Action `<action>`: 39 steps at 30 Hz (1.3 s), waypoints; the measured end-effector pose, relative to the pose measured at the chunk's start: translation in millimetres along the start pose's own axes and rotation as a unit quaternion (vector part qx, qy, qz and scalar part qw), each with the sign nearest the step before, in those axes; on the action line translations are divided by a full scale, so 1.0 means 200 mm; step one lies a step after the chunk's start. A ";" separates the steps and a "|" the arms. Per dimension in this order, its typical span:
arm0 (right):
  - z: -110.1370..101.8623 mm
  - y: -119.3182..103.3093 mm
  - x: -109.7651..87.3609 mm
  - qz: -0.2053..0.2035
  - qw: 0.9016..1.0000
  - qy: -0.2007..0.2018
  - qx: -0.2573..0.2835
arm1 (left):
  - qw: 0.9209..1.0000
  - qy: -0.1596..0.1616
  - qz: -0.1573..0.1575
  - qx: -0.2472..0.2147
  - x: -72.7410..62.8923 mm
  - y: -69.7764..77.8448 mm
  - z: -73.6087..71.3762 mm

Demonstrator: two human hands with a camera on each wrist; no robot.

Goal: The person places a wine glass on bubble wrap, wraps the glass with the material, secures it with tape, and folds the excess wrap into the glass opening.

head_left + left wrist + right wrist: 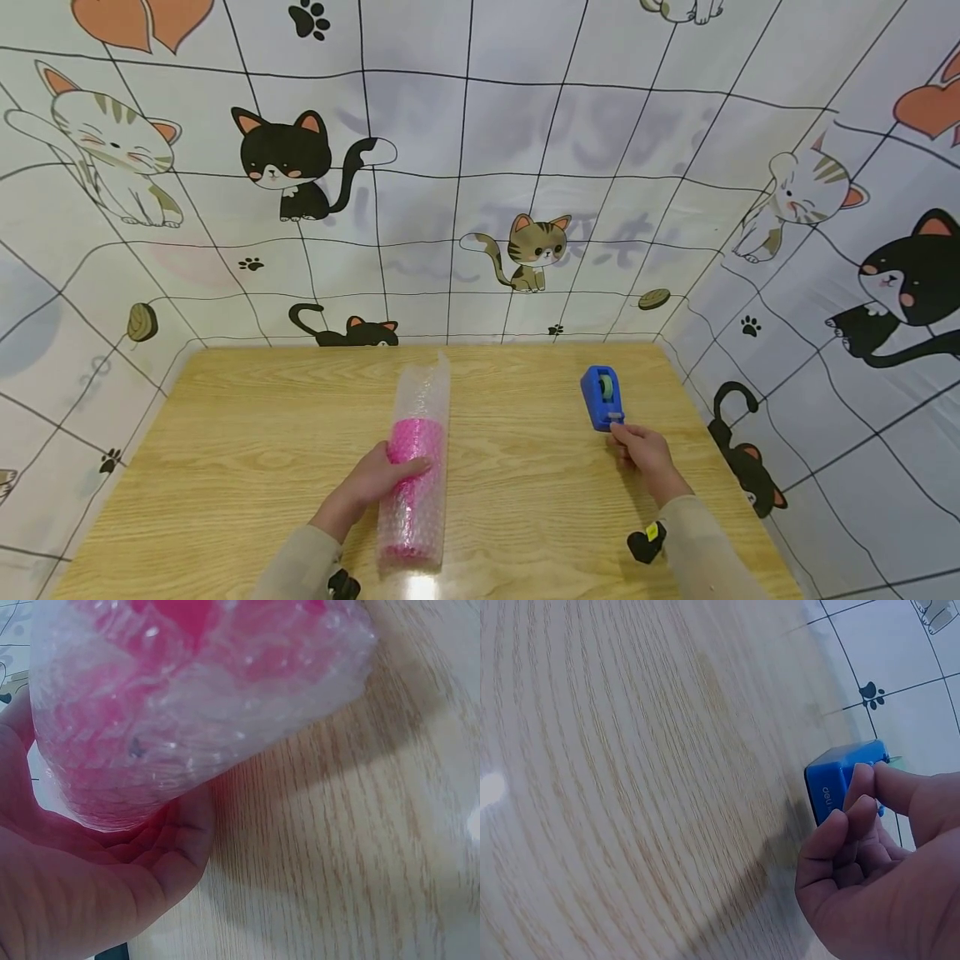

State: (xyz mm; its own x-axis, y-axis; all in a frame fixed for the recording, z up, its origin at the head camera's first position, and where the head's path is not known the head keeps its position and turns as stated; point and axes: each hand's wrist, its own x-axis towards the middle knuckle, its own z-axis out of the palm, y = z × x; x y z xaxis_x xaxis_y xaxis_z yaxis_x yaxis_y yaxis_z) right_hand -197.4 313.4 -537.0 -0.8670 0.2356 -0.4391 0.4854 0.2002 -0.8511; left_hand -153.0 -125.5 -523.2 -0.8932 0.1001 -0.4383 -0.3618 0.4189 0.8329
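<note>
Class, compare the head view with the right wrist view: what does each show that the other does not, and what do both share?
Only the head view shows the left hand holding a pink bundle in bubble wrap. Only the right wrist view shows the pale lettering on the blue tape dispenser. Both share that dispenser, the right hand at its end, part of the wood-grain table and part of the patterned backdrop.

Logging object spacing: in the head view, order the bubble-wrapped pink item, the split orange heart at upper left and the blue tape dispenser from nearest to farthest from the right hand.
1. Blue tape dispenser: at the right hand's fingertips.
2. Bubble-wrapped pink item: farther left, gripped by the left hand.
3. Split orange heart: upper left, on the wall.
</note>
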 end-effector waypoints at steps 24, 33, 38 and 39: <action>0.02 0.03 0.02 0.050 0.999 0.018 -0.006 | 1.000 0.000 0.003 0.001 0.00 0.00 0.00; 0.03 0.02 0.04 0.055 0.998 0.016 -0.025 | 1.000 -0.002 0.005 -0.005 0.00 0.01 0.00; 0.03 0.02 0.04 0.057 0.998 0.014 -0.031 | 1.000 0.001 0.002 0.001 0.00 0.00 0.00; 0.03 0.02 0.04 0.056 0.998 0.013 -0.034 | 1.000 0.002 0.002 0.003 0.00 0.00 0.00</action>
State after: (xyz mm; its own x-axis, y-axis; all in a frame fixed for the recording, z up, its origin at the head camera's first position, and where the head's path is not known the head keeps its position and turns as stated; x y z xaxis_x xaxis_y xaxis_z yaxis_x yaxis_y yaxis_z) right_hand -203.6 310.0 -546.2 -0.8045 0.2847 -0.5212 0.5858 0.2357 -0.7755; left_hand -153.2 -125.3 -522.2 -0.8957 0.0991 -0.4334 -0.3560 0.4240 0.8327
